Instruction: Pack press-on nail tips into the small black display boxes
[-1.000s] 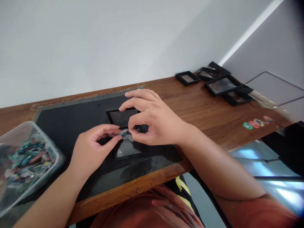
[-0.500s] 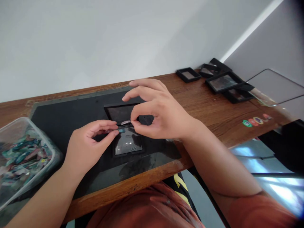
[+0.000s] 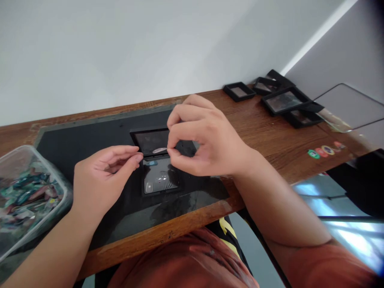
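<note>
A black hinged frame (image 3: 160, 191) with clear film lies unfolded on the dark mat (image 3: 90, 136). Its lower half shows a small bluish piece (image 3: 152, 163) near the top left. My right hand (image 3: 207, 140) pinches the right end of a small pale, pinkish elongated piece (image 3: 159, 150) above the frame's hinge. At the frame's left edge is my left hand (image 3: 103, 172), its thumb and forefinger pressed together; whether anything is between them is too small to make out.
On the left stands a clear plastic box (image 3: 60, 182) of small wrapped pieces. Several black frames (image 3: 285, 100) lie at the back right of the wooden table (image 3: 243, 124). Round stickers (image 3: 321, 152) are near the right edge.
My left hand has moved left, away from the hinge and the bluish piece, which now shows fully. My right hand keeps its pinch on the pale piece, its upper fingers more curled.
</note>
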### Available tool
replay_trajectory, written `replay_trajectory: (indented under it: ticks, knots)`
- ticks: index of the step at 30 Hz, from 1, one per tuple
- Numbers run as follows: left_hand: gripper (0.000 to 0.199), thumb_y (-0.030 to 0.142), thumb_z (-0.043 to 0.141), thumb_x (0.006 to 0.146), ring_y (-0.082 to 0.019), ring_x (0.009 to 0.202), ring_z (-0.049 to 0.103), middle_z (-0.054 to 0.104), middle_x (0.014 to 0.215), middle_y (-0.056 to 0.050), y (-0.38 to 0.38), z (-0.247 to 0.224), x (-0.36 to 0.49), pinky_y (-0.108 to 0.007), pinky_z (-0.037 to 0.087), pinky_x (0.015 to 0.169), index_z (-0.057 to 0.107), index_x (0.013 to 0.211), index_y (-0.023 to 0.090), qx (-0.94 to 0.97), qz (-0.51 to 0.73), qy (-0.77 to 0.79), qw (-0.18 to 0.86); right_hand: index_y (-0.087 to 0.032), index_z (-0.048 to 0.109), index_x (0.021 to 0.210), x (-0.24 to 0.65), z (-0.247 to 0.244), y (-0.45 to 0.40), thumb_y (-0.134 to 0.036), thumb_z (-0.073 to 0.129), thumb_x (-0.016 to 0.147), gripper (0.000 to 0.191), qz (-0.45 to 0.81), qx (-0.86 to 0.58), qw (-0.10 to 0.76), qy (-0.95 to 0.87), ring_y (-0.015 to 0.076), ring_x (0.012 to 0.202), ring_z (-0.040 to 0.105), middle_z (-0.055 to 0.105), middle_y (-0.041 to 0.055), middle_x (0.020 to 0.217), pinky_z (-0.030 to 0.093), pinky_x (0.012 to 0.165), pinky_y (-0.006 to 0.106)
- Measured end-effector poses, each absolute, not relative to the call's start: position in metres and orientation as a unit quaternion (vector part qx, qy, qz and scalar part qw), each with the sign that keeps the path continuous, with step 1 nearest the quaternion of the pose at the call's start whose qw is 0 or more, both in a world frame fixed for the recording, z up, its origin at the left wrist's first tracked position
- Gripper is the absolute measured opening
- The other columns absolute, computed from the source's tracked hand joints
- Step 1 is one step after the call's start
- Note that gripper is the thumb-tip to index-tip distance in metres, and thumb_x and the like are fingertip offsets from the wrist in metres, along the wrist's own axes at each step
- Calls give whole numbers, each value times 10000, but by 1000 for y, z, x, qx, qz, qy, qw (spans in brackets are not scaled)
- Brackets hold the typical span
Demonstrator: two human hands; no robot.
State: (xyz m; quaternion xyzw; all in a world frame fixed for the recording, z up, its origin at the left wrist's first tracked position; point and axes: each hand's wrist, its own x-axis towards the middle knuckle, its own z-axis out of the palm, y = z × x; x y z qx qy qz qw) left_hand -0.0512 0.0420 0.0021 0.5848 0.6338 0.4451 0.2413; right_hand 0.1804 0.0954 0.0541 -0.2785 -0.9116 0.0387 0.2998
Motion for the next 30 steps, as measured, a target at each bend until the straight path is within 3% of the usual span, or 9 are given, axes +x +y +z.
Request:
replay_trajectory:
  ticks: [3, 6, 11, 16, 24, 30]
  knots:
    - [183, 379, 818, 796, -179, 771, 772, 817, 886, 17, 43, 2, -53, -297, 656, 766, 809, 944, 271, 598, 424, 644, 218, -221, 614, 723, 181, 60, 91, -175, 558, 818, 120, 71, -300, 280, -909, 151, 759, 537, 640, -1, 791, 435, 765, 325]
    - [192, 411, 806, 795, -179, 839, 779, 815, 891, 52, 44, 2, -56, -298, 643, 833, 810, 940, 286, 613, 404, 653, 186, -221, 591, 738, 181, 62, 89, -198, 554, 831, 102, 122, -317, 230, -912, 137, 726, 539, 651, -14, 777, 406, 699, 301]
    - [321, 456, 801, 805, -202, 872, 780, 822, 925, 46, 44, 1, -57, -332, 633, 874, 793, 1078, 288, 603, 404, 652, 220, -195, 560, 652, 178, 56, 91, -193, 583, 745, 96, 155, -319, 184, -917, 118, 640, 491, 632, -30, 693, 301, 613, 291]
    - [397, 452, 804, 809, -219, 883, 781, 828, 962, 8, 44, -1, -58, -361, 633, 872, 769, 1176, 304, 612, 398, 644, 227, -185, 592, 677, 168, 49, 89, -193, 583, 760, 84, 108, -349, 113, -924, 130, 648, 515, 666, -11, 724, 220, 585, 303]
    - [442, 410, 758, 856, -214, 905, 778, 821, 1036, -40, 44, -2, -57, -341, 642, 875, 720, 1274, 269, 631, 403, 615, 248, -181, 707, 873, 155, 44, 82, -188, 586, 855, 122, 4, -361, 48, -931, 176, 685, 600, 734, 58, 870, 146, 565, 323]
    - [369, 305, 711, 904, -151, 776, 765, 816, 1044, -38, 43, 0, -56, -262, 652, 789, 709, 1266, 235, 636, 438, 573, 274, -177, 687, 828, 156, 42, 84, -173, 574, 848, 116, 55, -345, 42, -936, 160, 675, 581, 717, 45, 830, 173, 574, 316]
